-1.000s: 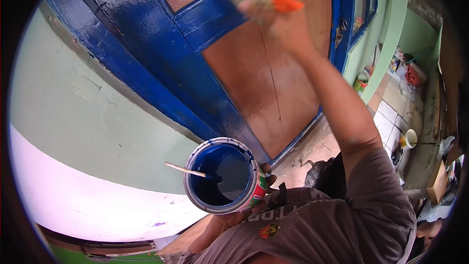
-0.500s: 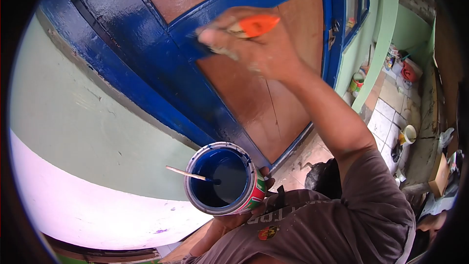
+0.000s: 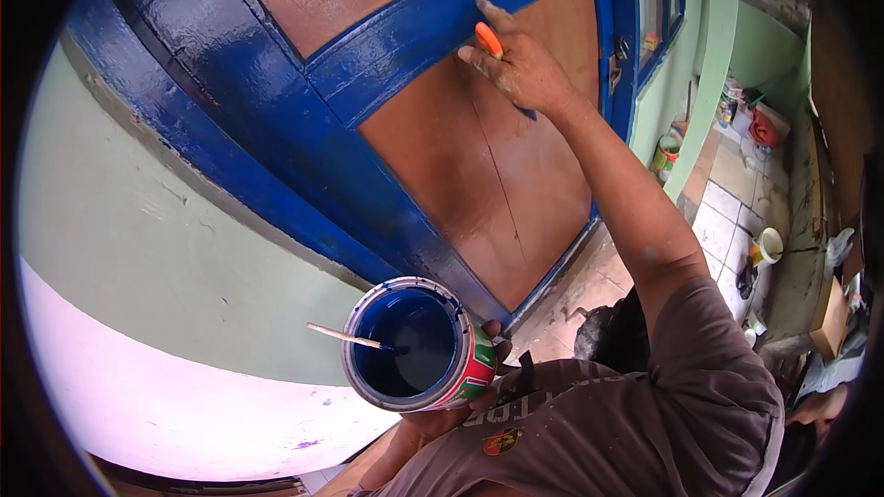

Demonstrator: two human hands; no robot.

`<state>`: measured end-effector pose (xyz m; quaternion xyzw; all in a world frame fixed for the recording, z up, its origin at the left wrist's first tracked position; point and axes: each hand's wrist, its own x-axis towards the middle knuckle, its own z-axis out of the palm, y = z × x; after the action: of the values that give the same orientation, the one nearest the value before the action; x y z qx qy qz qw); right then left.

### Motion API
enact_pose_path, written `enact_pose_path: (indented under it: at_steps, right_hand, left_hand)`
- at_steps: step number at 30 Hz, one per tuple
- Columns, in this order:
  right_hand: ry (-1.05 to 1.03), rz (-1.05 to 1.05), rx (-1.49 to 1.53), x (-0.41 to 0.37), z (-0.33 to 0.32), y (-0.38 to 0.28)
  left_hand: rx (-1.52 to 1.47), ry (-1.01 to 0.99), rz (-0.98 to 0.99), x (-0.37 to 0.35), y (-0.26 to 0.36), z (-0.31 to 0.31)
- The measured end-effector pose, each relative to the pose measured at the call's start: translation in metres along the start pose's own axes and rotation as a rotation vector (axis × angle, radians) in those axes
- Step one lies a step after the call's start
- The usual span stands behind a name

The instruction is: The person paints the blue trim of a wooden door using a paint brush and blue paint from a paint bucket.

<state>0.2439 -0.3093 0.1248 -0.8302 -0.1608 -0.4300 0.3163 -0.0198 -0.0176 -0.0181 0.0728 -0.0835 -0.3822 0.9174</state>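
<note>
My left hand is wrapped round the underside and far side of a paint can, holding it near my chest. Dark blue paint lies inside, and a thin stick leans over the rim into it. My right hand is closed on a paintbrush with an orange handle, its index finger stretched out towards the blue rail of the door. A small dark tip shows below that hand; the bristles are mostly hidden. Brown panels sit within the blue frame.
A green and pink wall curves along the left. To the right are a light green post, a tiled floor, a paint tin, a yellow-white cup and a cardboard box. A dark bundle lies beyond my shirt.
My right hand has moved right, away from the door's left joint, and turned so the orange handle now points up and left. The can has shifted slightly left and down in view.
</note>
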Motion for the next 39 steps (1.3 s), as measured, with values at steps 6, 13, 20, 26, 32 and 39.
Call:
enact_pose_path:
  at_steps: [6, 13, 20, 26, 32, 39]
  right_hand:
    - [-0.088, -0.08, 0.147, -0.015, 0.002, -0.032]
    - [-0.007, -0.743, 0.061, 0.028, -0.01, -0.157]
    - [-0.013, -0.773, -0.081, 0.061, 0.012, -0.188]
    - [-0.036, -0.756, -0.131, 0.065, 0.02, -0.176]
    - [0.051, -0.685, -0.109, 0.053, -0.003, -0.174]
    - [-0.178, -0.206, -0.043, 0.059, -0.056, -0.18]
  left_hand:
    - [-0.028, 0.001, 0.038, -0.007, 0.001, -0.002]
    - [-0.076, -0.011, 0.089, -0.017, 0.0, -0.007]
    - [-0.077, -0.008, 0.078, -0.012, 0.004, -0.007]
    - [-0.047, -0.053, 0.056, -0.011, 0.007, -0.005]
    - [-0.041, 0.005, 0.057, -0.012, 0.008, 0.001]
    - [-0.102, -0.012, 0.078, -0.015, 0.008, -0.012]
